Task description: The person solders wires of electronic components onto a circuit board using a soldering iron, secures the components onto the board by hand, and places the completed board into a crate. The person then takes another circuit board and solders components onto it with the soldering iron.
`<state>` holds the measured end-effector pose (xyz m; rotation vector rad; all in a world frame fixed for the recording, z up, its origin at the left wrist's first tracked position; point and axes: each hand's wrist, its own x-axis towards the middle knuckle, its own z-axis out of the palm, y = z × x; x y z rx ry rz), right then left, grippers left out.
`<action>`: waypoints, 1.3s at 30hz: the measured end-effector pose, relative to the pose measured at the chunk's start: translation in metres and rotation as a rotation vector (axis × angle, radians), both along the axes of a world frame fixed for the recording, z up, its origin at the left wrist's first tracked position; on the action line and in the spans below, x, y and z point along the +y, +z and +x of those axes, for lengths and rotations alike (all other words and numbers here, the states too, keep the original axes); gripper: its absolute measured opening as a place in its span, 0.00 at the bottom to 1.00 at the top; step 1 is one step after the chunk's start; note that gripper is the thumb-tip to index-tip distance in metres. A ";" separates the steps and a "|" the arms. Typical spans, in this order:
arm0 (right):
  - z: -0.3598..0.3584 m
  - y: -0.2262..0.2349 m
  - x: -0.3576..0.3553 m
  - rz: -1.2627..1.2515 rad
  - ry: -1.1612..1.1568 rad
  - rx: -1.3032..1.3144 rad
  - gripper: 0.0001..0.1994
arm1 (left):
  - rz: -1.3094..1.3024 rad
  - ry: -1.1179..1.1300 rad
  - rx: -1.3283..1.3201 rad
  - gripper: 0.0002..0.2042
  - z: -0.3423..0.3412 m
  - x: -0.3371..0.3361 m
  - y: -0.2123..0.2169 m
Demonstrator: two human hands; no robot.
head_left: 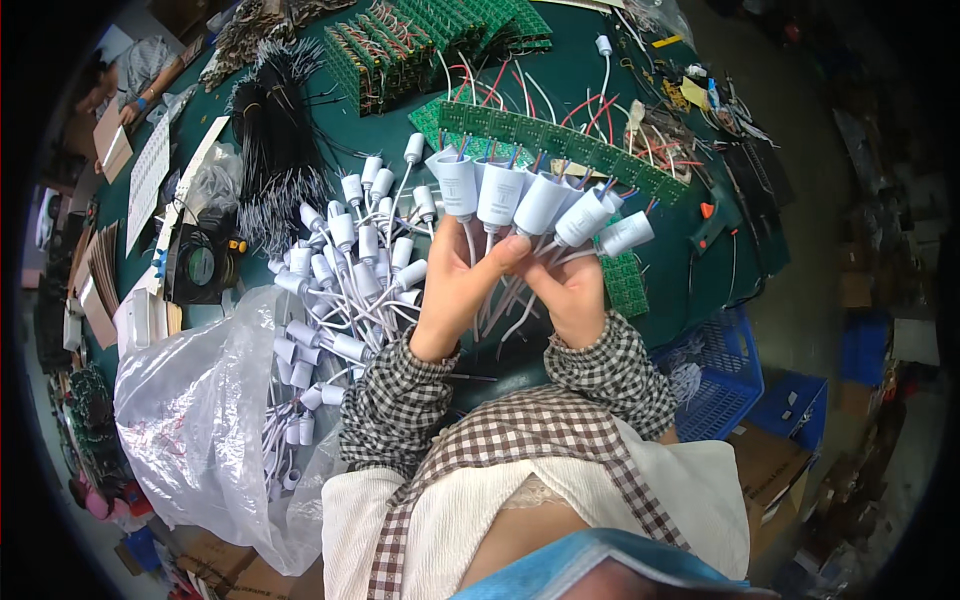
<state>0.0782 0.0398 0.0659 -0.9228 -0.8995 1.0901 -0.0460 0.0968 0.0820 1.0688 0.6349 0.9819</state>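
**Inspector A:** Hands first. We find the left hand (455, 290) and the right hand (572, 290) raised together at the centre of the view, both closed around a fan of white cylindrical capacitors (535, 205). We count about six bodies spread from eleven o'clock to two o'clock above the fingers. Their white leads are gathered down between the palms.

**Inspector B:** Grip state?

**Inspector A:** Both hands are clenched on the lead bundle; the left thumb presses across the front of it, just under the middle capacitor. The right hand's fingers wrap the same bundle from the other side, and the two hands touch.

**Inspector B:** Surroundings?

**Inspector A:** At nine o'clock from the hands we note a loose heap of the same white capacitors (345, 270), spilling onto a clear plastic bag (200, 410) at eight o'clock. At twelve o'clock, a long strip of green circuit boards (560, 145) lies on the dark green table (700, 260), with further stacked boards (430, 35) beyond it. Bundled black wires (275, 150) sit at ten o'clock. A blue plastic crate (720, 375) stands at four o'clock, below the table edge. We also record another person's hand (135, 105) at the far ten o'clock corner, well apart.
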 end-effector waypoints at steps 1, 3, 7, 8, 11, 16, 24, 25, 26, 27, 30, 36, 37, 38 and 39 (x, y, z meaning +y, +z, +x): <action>-0.001 -0.001 -0.001 0.012 -0.041 0.008 0.14 | -0.001 0.014 -0.031 0.28 0.005 -0.002 -0.002; 0.003 -0.006 -0.005 -0.004 -0.085 -0.056 0.15 | -0.005 -0.009 -0.072 0.27 0.010 -0.005 -0.006; 0.011 -0.012 -0.010 -0.069 -0.191 -0.429 0.18 | -0.125 -0.013 -0.230 0.25 0.018 -0.015 -0.014; 0.011 -0.012 -0.010 -0.077 -0.195 -0.440 0.19 | -0.122 -0.047 -0.226 0.27 0.017 -0.016 -0.015; 0.009 -0.026 -0.013 -0.045 -0.176 -0.370 0.23 | -0.086 0.044 -0.178 0.25 0.021 -0.022 -0.019; 0.010 -0.026 -0.029 -0.031 -0.114 -0.362 0.31 | -0.128 0.043 -0.232 0.21 0.028 -0.031 -0.023; 0.022 -0.041 -0.054 -0.159 -0.371 -0.400 0.34 | 0.181 -0.237 -0.188 0.29 0.021 -0.051 -0.067; 0.021 -0.039 -0.060 -0.170 -0.410 -0.387 0.34 | 0.213 -0.212 0.082 0.41 0.016 -0.049 -0.068; 0.025 -0.037 -0.067 -0.049 -0.513 -0.312 0.32 | 0.211 -0.259 0.080 0.41 0.020 -0.051 -0.061; 0.029 -0.036 -0.072 0.080 -0.603 -0.242 0.30 | 0.321 -0.426 0.171 0.41 0.024 -0.051 -0.050; 0.051 -0.029 -0.110 0.101 -0.517 0.326 0.27 | 0.477 -0.666 0.255 0.40 0.042 -0.058 -0.035; 0.115 -0.054 -0.226 -0.161 -1.021 0.303 0.18 | 0.402 -0.728 0.451 0.29 0.041 -0.055 -0.015; 0.122 -0.068 -0.243 -0.220 -1.121 0.347 0.18 | 0.349 -0.675 0.464 0.25 0.036 -0.050 -0.020; 0.126 -0.087 -0.261 -0.280 -1.221 0.390 0.17 | 0.357 -0.653 0.496 0.23 0.033 -0.046 -0.020; 0.127 -0.111 -0.284 -0.360 -1.279 0.402 0.16 | 0.379 -0.651 0.503 0.22 0.032 -0.042 -0.023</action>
